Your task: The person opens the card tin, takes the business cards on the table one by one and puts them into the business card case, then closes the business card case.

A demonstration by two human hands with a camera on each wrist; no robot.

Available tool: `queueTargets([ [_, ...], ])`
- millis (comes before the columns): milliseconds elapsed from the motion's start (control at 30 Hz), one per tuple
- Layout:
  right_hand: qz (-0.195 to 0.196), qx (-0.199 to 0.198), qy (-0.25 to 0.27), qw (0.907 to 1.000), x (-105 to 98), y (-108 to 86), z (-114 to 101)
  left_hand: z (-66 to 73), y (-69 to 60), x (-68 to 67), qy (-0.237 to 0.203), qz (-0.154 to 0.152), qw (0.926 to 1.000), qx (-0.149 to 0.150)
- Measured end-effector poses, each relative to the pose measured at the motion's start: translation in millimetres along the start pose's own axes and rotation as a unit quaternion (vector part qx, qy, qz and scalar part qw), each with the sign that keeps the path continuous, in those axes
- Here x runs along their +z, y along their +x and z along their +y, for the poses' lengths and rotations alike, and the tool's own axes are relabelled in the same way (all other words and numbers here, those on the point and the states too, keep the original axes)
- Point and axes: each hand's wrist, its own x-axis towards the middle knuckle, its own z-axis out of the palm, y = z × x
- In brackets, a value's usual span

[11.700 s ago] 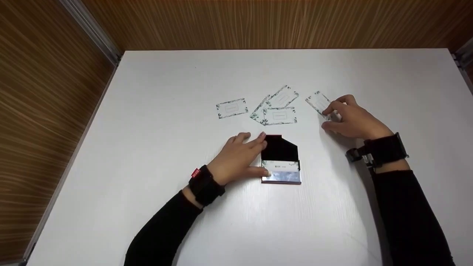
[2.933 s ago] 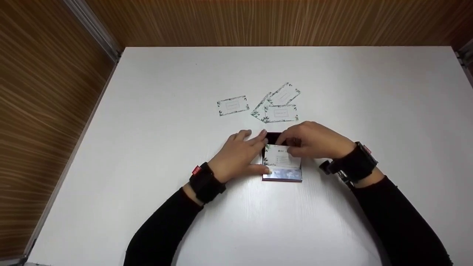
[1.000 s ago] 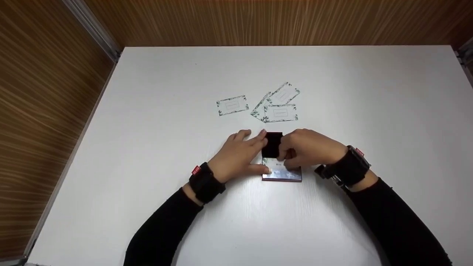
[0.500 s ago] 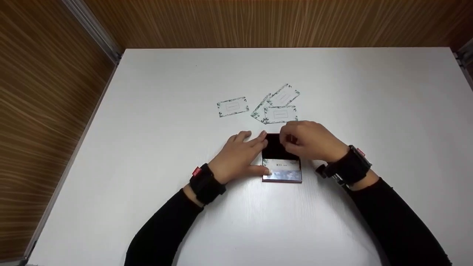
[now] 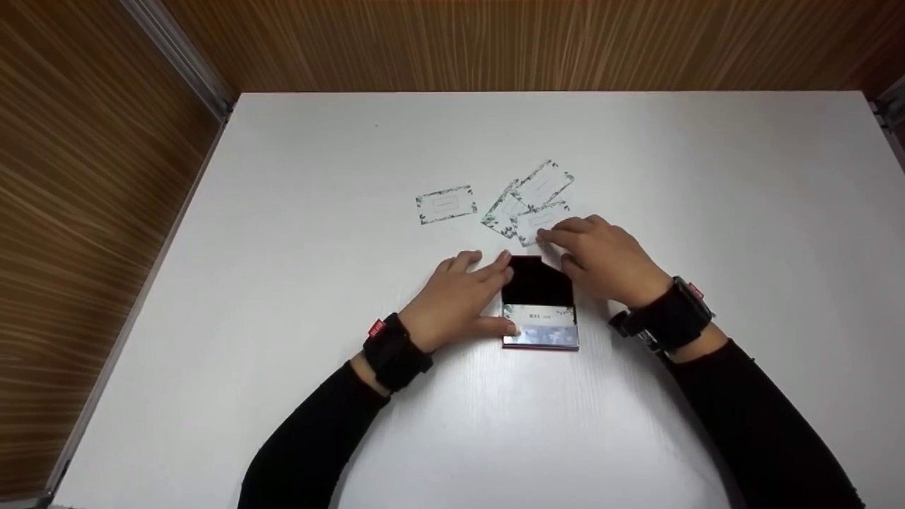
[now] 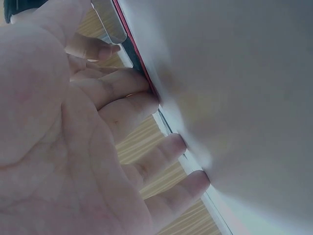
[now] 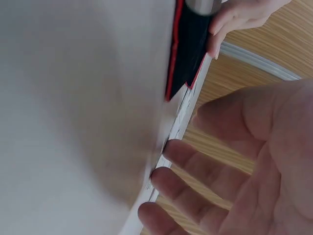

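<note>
A card case (image 5: 541,283) with a black lining and red edges lies open on the white table; a business card (image 5: 539,314) shows in its pocket, behind a shiny front panel. My left hand (image 5: 456,300) rests at the case's left side, thumb on the front panel, fingertips at the lid's upper left. In the left wrist view its fingers reach the red edge (image 6: 132,41) and the tabletop. My right hand (image 5: 611,258) touches the lowest card (image 5: 537,220) of an overlapping group with its fingertips. In the right wrist view those fingers (image 7: 181,188) are extended on the tabletop, thumb raised.
Two more leaf-bordered cards, an upper card (image 5: 544,184) and a partly covered card (image 5: 500,214), lie in the group. A single card (image 5: 445,205) lies apart to the left. Wood-grain panels (image 5: 495,46) bound the table (image 5: 318,162) at the back and left.
Earlier, my right hand took the card at the right and slid it into the case. Now it has moved from the case to the group, and the lowest card has turned slightly. My left hand stays put.
</note>
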Motion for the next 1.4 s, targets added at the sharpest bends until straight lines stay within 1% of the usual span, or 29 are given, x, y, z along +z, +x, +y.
queueTargets([
  [100,0.007,0.022,-0.017,0.9996,-1,-1.2,3,0.1,-0.1,0.1,-0.004,0.000,1.0000,0.000],
  [200,0.001,0.051,-0.021,0.9985,-3,-2.3,4,0.3,-0.4,0.3,-0.007,0.000,1.0000,0.000],
  [333,-0.001,0.082,-0.007,0.9966,-7,-3.4,5,0.0,0.5,1.0,0.002,0.001,1.0000,-0.001],
  [433,-0.002,0.096,0.008,0.9953,-10,-4.0,8,-0.1,1.0,1.4,0.004,0.001,1.0000,-0.002],
  [533,-0.011,0.105,0.016,0.9943,-11,-4.1,10,0.1,1.0,1.4,0.003,0.000,1.0000,-0.003],
  [633,-0.019,0.105,0.013,0.9942,-11,-3.2,13,0.4,1.1,1.5,0.003,0.000,1.0000,-0.003],
  [767,-0.020,0.110,0.010,0.9936,-12,-2.8,15,0.4,1.1,1.5,0.002,0.002,1.0000,-0.002],
  [1167,-0.020,0.147,0.011,0.9889,-15,-5.6,23,0.3,-0.3,0.3,-0.003,0.005,1.0000,0.002],
  [1400,-0.021,0.150,0.010,0.9885,-14,-4.8,28,0.2,0.6,1.4,0.001,0.009,1.0000,0.001],
])
